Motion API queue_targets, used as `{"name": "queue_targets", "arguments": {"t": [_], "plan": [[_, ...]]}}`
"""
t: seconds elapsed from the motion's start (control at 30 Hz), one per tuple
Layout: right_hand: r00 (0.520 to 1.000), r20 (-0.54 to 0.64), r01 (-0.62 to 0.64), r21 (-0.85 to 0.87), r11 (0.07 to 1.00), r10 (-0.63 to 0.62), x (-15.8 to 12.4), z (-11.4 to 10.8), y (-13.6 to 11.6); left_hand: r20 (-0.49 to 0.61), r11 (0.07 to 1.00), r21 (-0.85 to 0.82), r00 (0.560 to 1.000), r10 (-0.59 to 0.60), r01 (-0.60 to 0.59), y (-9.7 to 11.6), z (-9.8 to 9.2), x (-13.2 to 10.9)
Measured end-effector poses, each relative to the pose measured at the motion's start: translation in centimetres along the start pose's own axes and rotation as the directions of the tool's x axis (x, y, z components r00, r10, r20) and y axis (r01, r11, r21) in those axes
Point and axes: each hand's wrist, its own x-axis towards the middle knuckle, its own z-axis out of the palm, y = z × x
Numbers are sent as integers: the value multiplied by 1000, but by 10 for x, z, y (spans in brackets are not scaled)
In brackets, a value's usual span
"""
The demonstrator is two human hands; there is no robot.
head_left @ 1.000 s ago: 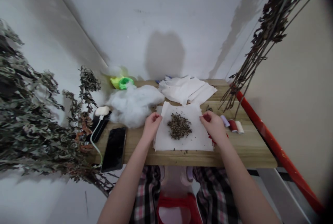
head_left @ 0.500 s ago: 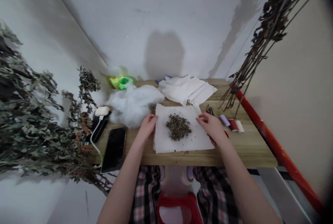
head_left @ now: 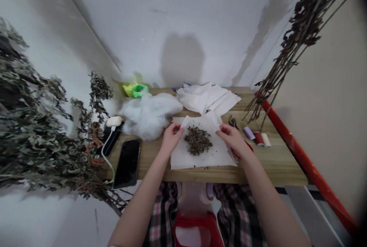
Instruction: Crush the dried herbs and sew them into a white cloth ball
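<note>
My left hand (head_left: 171, 138) is at the upper left side of the white sheet (head_left: 220, 158), thumb and fingers pinching its edge, which curls up slightly there. My right hand (head_left: 231, 137) is opposite, near the upper right side, thumb and fingers pinching the edge too; the exact contact is small and blurry. The sheet lies on the desk (head_left: 276, 163) in front of me, close to the near edge, with more white paper showing under and behind it. The pile of dark dried bits (head_left: 197, 140) sits on the sheet, roughly mid-sheet, between my hands, with loose crumbs around it. A few crumbs are on the wood along the sheet's near edge.

Beside my right wrist: a red loop-shaped thing (head_left: 249, 146), partly hidden by my arm. Further right, three spools, lilac (head_left: 248, 133), dark red (head_left: 258, 138) and cream (head_left: 266, 140), side by side. A small dried clump (head_left: 233, 122) lies just beyond my right hand. White fluff (head_left: 150, 114) is beyond my left hand, loose white sheets (head_left: 197, 98) at the back. Black phone (head_left: 127, 163) is left of my left forearm.
</note>
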Motion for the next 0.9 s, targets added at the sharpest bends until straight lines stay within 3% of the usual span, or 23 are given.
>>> {"name": "queue_targets", "arguments": {"t": [0.1,0.23,0.33,0.5,0.67,0.77,0.9], "plan": [[999,11,-37,87,996,36,0,5,-1,-1,989,-136,998,-57,56,7,7,-3],[991,-7,-128,205,970,133,-2,8,-3,14,910,-339,969,-248,238,12,10,-6],[978,-27,-188,313,931,207,-3,9,-5,65,805,-486,933,-354,339,15,8,-7],[943,-17,-279,507,816,333,-7,19,-19,160,618,-668,891,-425,414,23,8,-6],[893,-117,-315,527,789,434,-13,35,-35,344,405,-727,804,-485,555,29,11,-5],[909,-164,-242,541,805,384,-13,42,-34,370,386,-730,801,-470,564,27,14,-5],[915,-194,-195,556,808,354,-10,49,-27,384,436,-697,810,-444,570,23,18,-4]]}}
